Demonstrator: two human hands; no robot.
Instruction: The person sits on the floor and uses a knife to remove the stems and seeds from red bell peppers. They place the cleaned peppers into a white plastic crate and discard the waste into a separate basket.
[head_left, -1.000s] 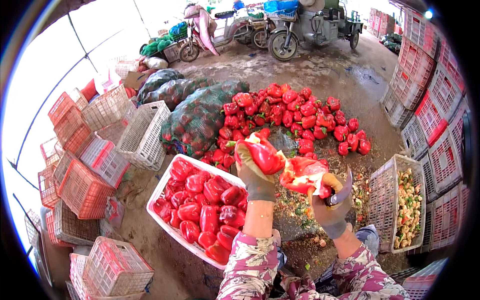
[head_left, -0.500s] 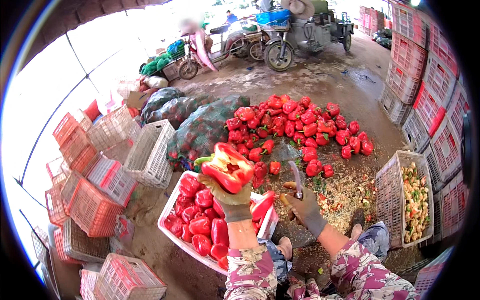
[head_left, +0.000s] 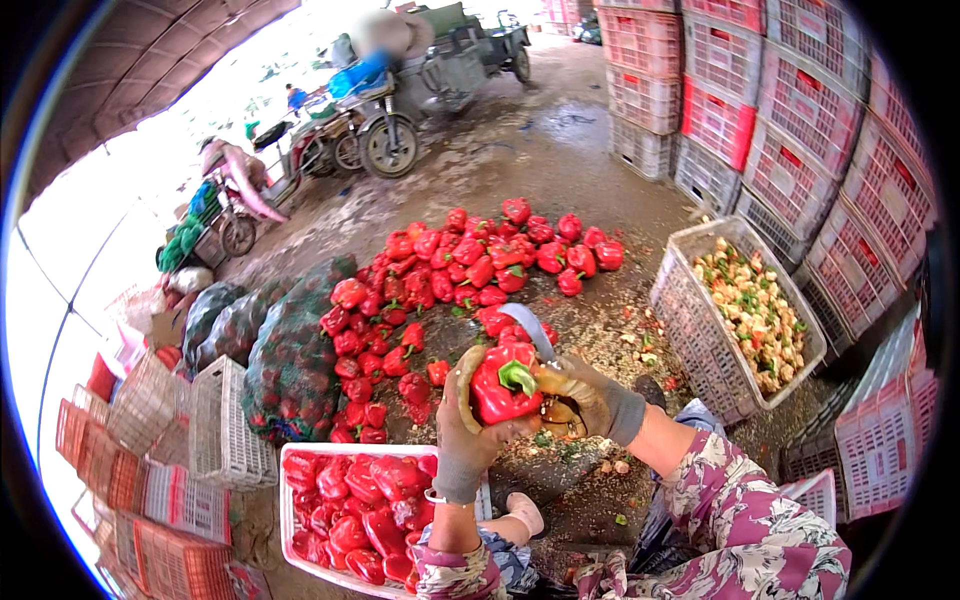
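Note:
In front of me my left hand (head_left: 465, 440), in a worn work glove, is closed round a red bell pepper (head_left: 500, 395). The pepper's green stem faces up toward me. A knife with a curved blade (head_left: 532, 326) is gripped in my gloved right hand (head_left: 595, 398); its blade rises behind the pepper, and whether it touches cannot be told. Just below my left hand stands a white crate (head_left: 287, 510) of red peppers (head_left: 350, 535). Beyond both hands a heap of red bell peppers (head_left: 470, 255) lies on the floor.
To the right, a pale crate (head_left: 695, 335) holds pepper cores (head_left: 755, 325). Crates (head_left: 800, 115) are stacked high behind it. Filled mesh sacks (head_left: 300, 365) and crates (head_left: 215, 430) stand at left. Seeds and scraps (head_left: 620, 345) litter the floor. Parked three-wheelers (head_left: 385, 140) are farther back.
The view has swung right. My hands have come together at the pepper. Before, a cut-open hollow showed in my left hand; now a stem end does. Whether it is the same pepper is unclear.

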